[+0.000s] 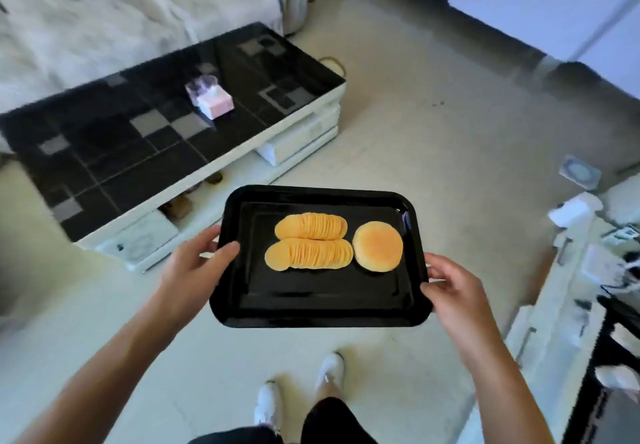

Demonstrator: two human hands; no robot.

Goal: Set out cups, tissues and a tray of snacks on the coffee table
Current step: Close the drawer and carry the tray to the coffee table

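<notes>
A black rectangular tray (311, 308) is carried level in the air in front of me, above the floor. My left hand (197, 263) grips its left rim, thumb on top. My right hand (450, 291) grips its right rim. On the tray lie two rows of round orange crackers (310, 241) and one round bun (378, 246). The black patterned coffee table (114, 156) stands to the upper left. A pink and white tissue box (216, 104) sits near its middle, with clear cups (202, 85) just behind it.
A pale sofa (104, 17) runs behind the coffee table. A white cabinet (571, 270) with cluttered items stands at the right. Pale floor (433, 152) lies between me and the table. My white shoes (298, 391) show below.
</notes>
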